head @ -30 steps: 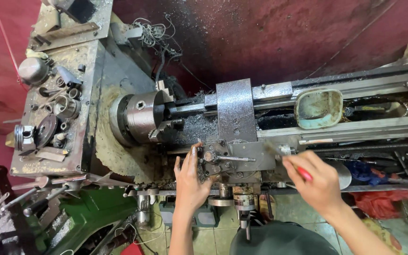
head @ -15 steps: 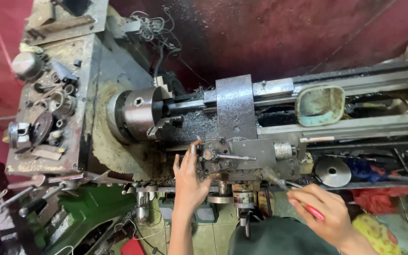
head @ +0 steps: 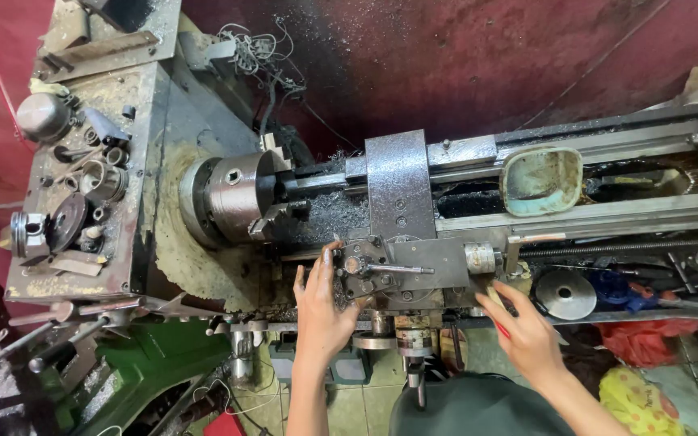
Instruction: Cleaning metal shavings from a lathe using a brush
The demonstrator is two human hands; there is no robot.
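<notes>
**Here, two hands at the lathe carriage**

Here the left hand [head: 322, 303] is laid, fingers spread, against the tool post [head: 367, 270], closed on nothing. A red-handled tool [head: 500, 327] is pinched in the right hand [head: 527, 335], beside the handwheel [head: 565, 295]. The steel chuck [head: 232, 198] is seen toward the lathe's left end; a worn green tray [head: 543, 179] rests on the bed [head: 624, 214].

A machine workshop: a worn metal lathe [head: 414, 210] with its steel chuck [head: 232, 198], swarf scattered on the bed, and loose machine parts [head: 74, 202] piled on the headstock.
</notes>
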